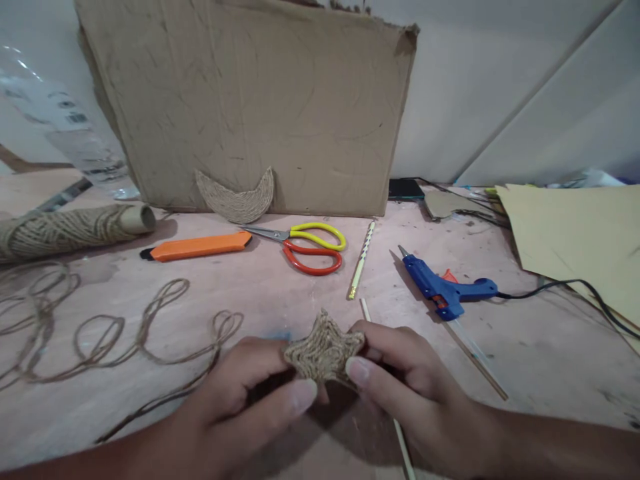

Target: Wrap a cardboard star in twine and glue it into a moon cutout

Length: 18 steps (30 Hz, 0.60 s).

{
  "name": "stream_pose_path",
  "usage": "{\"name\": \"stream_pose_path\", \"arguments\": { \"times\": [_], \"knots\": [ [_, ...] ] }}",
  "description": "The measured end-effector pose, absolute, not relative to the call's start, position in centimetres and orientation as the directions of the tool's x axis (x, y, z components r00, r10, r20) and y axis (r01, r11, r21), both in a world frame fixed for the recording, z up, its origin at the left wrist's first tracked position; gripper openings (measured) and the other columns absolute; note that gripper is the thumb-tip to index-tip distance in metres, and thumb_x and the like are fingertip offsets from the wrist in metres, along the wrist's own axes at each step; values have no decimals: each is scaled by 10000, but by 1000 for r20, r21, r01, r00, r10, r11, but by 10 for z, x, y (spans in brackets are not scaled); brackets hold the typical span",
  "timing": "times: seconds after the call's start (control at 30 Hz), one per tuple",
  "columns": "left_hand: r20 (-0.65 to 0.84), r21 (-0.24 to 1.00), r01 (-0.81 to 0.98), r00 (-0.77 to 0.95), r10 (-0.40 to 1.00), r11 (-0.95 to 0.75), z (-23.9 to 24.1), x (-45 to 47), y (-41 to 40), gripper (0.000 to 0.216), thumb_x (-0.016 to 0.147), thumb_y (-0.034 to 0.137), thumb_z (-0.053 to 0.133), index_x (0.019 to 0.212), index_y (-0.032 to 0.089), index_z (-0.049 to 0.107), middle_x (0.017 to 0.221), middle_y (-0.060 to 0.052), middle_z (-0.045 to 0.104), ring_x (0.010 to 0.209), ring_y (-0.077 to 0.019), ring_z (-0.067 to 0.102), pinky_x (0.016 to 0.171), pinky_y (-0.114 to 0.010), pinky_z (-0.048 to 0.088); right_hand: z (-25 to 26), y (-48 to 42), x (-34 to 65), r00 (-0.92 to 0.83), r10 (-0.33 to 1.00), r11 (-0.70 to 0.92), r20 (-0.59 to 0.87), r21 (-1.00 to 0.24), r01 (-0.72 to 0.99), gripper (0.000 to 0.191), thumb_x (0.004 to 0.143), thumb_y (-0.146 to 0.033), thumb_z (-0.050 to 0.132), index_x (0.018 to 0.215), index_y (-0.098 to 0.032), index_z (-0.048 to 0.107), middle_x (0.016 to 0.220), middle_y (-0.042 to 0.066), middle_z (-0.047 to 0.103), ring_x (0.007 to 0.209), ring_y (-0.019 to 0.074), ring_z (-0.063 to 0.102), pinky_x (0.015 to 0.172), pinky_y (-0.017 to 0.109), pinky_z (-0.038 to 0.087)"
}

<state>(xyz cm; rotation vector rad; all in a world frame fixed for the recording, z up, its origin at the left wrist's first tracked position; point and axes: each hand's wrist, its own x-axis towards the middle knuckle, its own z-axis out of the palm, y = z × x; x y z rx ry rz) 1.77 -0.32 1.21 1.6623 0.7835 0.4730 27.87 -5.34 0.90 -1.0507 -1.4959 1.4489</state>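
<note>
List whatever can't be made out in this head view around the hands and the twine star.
Head view:
- twine star underside: covered by the left hand and right hand.
- thin stick: passes under the right hand, cut by the bottom edge.
- twine spool: cut by the left edge.
- glue gun cable: runs off the right edge, plug unseen.
- dark object: partly behind the cardboard sheet, unidentifiable.

We pinch the twine star (324,351) between left hand (245,407) and right hand (405,387), just below the pencil (361,260); scissors (305,245) left of that pencil, glue gun (443,288) right.
</note>
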Motion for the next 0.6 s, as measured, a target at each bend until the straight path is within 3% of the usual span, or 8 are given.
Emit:
{"name": "stream_pose_path", "arguments": {
  "times": [0.1, 0.23, 0.43, 0.6],
  "knots": [
    [-122, 984, 177, 622, 774, 12, 2, 13, -3, 511, 1197, 668, 731, 957, 225, 813, 828, 4, 702, 762, -141, 640, 641, -188, 540, 8, -53, 277, -269, 963, 32, 21, -999, 38, 373, 1174, -429, 698, 862, -250, 602, 715, -74, 515, 655, 118, 436, 627, 266, 378],
    [-125, 991, 116, 593, 796, 69, -2, 14, -3, 544, 1200, 677, 740, 910, 218, 775, 800, 17, 667, 706, -119, 585, 606, -181, 512, 6, -52, 276, -252, 967, 43, 38, -999, 14, 345, 1162, -384, 676, 851, -255, 602, 705, -80, 509, 636, 114, 422, 611, 267, 373],
    [-72, 988, 155, 588, 806, -24, 1, 16, 0, 500, 1215, 632, 703, 932, 229, 791, 793, 15, 678, 701, -136, 606, 604, -213, 526, 7, -52, 281, -309, 951, 8, -3, -999, 35, 324, 1152, -405, 675, 878, -249, 600, 733, -76, 504, 668, 115, 431, 607, 275, 346],
    [37, 963, 205, 538, 842, -173, 3, 16, 0, 545, 1210, 485, 699, 739, 232, 597, 666, 52, 565, 625, -113, 506, 574, -225, 420, 2, -56, 284, -256, 967, 44, 19, -995, 93, 384, 1206, -442, 645, 880, -257, 563, 753, -63, 521, 679, 127, 466, 620, 293, 371]
  ]
}}
